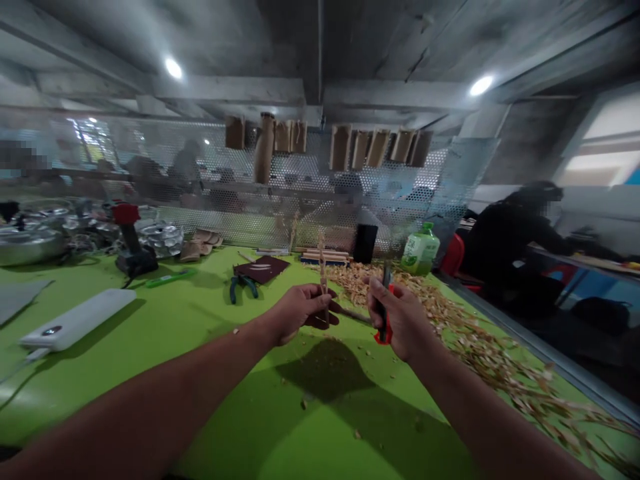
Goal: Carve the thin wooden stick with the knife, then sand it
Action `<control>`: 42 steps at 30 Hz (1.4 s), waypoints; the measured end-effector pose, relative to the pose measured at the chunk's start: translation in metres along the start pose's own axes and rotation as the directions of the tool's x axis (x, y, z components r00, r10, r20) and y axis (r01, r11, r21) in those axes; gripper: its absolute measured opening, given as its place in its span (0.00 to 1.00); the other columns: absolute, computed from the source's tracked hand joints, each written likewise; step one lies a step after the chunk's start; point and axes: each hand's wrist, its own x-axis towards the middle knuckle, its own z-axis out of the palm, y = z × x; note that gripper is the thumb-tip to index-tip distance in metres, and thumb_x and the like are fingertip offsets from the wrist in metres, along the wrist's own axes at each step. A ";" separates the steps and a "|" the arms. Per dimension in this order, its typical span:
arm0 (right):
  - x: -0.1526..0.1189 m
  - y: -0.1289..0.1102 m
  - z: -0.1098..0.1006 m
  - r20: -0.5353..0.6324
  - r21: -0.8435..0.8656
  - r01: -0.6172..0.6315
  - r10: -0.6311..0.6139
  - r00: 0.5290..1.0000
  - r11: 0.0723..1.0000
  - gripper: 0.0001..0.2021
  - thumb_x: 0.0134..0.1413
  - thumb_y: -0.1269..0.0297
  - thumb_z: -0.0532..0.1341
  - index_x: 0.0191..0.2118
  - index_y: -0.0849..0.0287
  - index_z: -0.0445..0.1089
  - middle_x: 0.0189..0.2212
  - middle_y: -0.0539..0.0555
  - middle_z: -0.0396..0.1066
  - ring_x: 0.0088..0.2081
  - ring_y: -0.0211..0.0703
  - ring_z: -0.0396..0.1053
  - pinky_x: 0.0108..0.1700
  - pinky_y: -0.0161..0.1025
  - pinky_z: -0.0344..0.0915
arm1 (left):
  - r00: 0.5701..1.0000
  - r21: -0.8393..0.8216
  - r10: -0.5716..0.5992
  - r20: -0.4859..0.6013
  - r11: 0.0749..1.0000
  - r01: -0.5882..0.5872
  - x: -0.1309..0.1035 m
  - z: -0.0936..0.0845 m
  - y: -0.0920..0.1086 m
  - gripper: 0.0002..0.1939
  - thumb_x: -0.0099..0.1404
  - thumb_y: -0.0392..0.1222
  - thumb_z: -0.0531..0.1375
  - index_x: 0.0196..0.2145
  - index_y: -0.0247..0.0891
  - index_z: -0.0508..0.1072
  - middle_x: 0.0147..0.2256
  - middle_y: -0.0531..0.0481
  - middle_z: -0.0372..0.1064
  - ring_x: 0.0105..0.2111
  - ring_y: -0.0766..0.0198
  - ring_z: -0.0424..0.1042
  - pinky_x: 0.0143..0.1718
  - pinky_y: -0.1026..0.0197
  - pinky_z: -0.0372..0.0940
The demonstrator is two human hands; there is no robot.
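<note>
My left hand [309,308] pinches a thin, pale carved wooden stick [323,273] held upright between thumb and fingers. To its right, my right hand [400,310] is wrapped round a red and black utility knife [384,320], whose upper end points upward. The knife and the stick are apart. Both hands are above the green table [240,413]. Behind and to the right of them lies a heap of curled wood shavings [425,300]. A thin dark rod [356,316] shows between the hands.
Dark-handled pliers [243,285] and a brown sheet [265,268] lie left of centre. Further left are a cordless drill [131,243], a green tool [170,278] and a white power strip [83,320]. A green jug [421,250] stands at the back; a person sits at the right.
</note>
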 end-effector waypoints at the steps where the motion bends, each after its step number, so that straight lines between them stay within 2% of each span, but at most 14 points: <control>1: 0.001 0.002 -0.001 0.009 -0.010 -0.002 0.002 1.000 1.000 0.19 0.48 0.47 0.65 0.26 0.58 0.63 0.19 0.43 0.60 0.14 0.27 0.53 0.14 0.29 0.48 | 1.000 0.003 0.007 -0.011 1.000 -0.007 0.001 -0.002 0.001 0.09 0.65 0.39 0.60 0.41 0.31 0.70 0.36 0.41 0.76 0.29 0.65 0.76 0.30 0.63 0.68; 5: 0.002 0.010 -0.001 0.029 -0.127 -0.003 0.007 1.000 0.992 0.18 0.48 0.47 0.64 0.35 0.58 0.67 0.18 0.42 0.58 0.14 0.28 0.51 0.15 0.29 0.47 | 0.998 0.024 0.015 -0.059 1.000 -0.014 0.002 -0.005 0.004 0.10 0.65 0.37 0.58 0.44 0.31 0.70 0.36 0.42 0.76 0.28 0.66 0.76 0.29 0.65 0.67; 9: 0.001 0.012 0.002 0.017 -0.277 0.004 0.001 1.000 0.961 0.18 0.47 0.49 0.64 0.36 0.59 0.67 0.16 0.41 0.56 0.15 0.29 0.51 0.16 0.29 0.48 | 0.997 0.032 0.059 -0.040 0.998 -0.057 0.001 -0.003 0.006 0.18 0.63 0.39 0.61 0.50 0.33 0.68 0.35 0.43 0.75 0.25 0.66 0.75 0.25 0.66 0.65; 12: 0.000 0.010 0.005 0.017 -0.288 0.007 -0.003 1.000 0.958 0.18 0.46 0.49 0.64 0.35 0.60 0.67 0.16 0.41 0.56 0.15 0.29 0.50 0.16 0.29 0.47 | 0.996 0.021 0.085 -0.019 0.996 -0.084 0.000 -0.002 0.006 0.22 0.62 0.40 0.63 0.53 0.34 0.66 0.35 0.43 0.75 0.25 0.66 0.75 0.26 0.65 0.65; 19: 0.000 0.008 0.005 0.026 -0.336 0.004 0.005 1.000 0.942 0.19 0.46 0.48 0.63 0.36 0.60 0.67 0.16 0.41 0.55 0.15 0.30 0.50 0.17 0.31 0.49 | 0.996 0.030 0.081 0.034 0.996 -0.082 -0.003 -0.001 0.006 0.20 0.63 0.39 0.61 0.52 0.34 0.66 0.40 0.40 0.74 0.27 0.65 0.76 0.28 0.63 0.66; 26: 0.000 0.011 0.003 0.055 -0.386 0.027 -0.007 0.998 0.922 0.18 0.47 0.48 0.63 0.35 0.58 0.64 0.17 0.41 0.55 0.17 0.32 0.52 0.18 0.31 0.51 | 0.987 -0.045 0.122 0.100 0.992 -0.118 -0.007 0.001 0.008 0.29 0.59 0.42 0.64 0.56 0.39 0.59 0.34 0.47 0.74 0.25 0.65 0.74 0.28 0.62 0.67; 30: -0.002 0.010 0.002 0.132 -0.351 0.117 -0.074 0.988 0.929 0.17 0.52 0.47 0.60 0.35 0.56 0.61 0.20 0.42 0.55 0.18 0.31 0.51 0.18 0.30 0.51 | 0.984 -0.099 0.110 0.139 0.990 -0.097 -0.009 0.004 0.009 0.25 0.60 0.39 0.62 0.54 0.38 0.61 0.33 0.48 0.72 0.26 0.63 0.74 0.28 0.61 0.67; 32: -0.004 0.008 0.001 0.169 -0.334 0.164 -0.112 0.979 0.928 0.17 0.56 0.46 0.57 0.34 0.56 0.61 0.21 0.42 0.56 0.18 0.31 0.53 0.19 0.31 0.52 | 0.981 -0.125 0.121 0.154 0.987 -0.102 -0.010 0.006 0.010 0.20 0.61 0.38 0.60 0.51 0.38 0.64 0.32 0.49 0.70 0.26 0.65 0.73 0.26 0.64 0.65; 36: -0.007 0.002 -0.001 0.203 -0.433 0.243 -0.168 0.965 0.868 0.19 0.58 0.45 0.53 0.38 0.58 0.65 0.22 0.46 0.60 0.21 0.34 0.58 0.21 0.32 0.55 | 0.980 -0.150 0.148 0.137 0.980 -0.127 -0.011 0.009 0.012 0.09 0.61 0.34 0.58 0.41 0.35 0.67 0.29 0.52 0.67 0.18 0.76 0.59 0.17 0.71 0.49; 39: -0.007 -0.001 -0.002 0.238 -0.561 0.316 -0.216 0.947 0.765 0.18 0.61 0.47 0.51 0.33 0.58 0.64 0.21 0.47 0.59 0.22 0.35 0.57 0.23 0.33 0.54 | 0.983 -0.158 0.129 0.132 0.982 -0.108 -0.013 0.012 0.016 0.09 0.61 0.35 0.57 0.41 0.35 0.67 0.26 0.54 0.64 0.16 0.78 0.53 0.16 0.72 0.44; 42: -0.008 0.000 -0.002 0.255 -0.588 0.335 -0.224 0.941 0.736 0.18 0.63 0.49 0.49 0.29 0.57 0.60 0.21 0.46 0.57 0.22 0.35 0.56 0.24 0.34 0.54 | 0.989 -0.129 0.109 0.103 0.987 -0.095 -0.015 0.015 0.018 0.12 0.63 0.40 0.58 0.44 0.36 0.65 0.25 0.57 0.62 0.14 0.79 0.51 0.16 0.72 0.43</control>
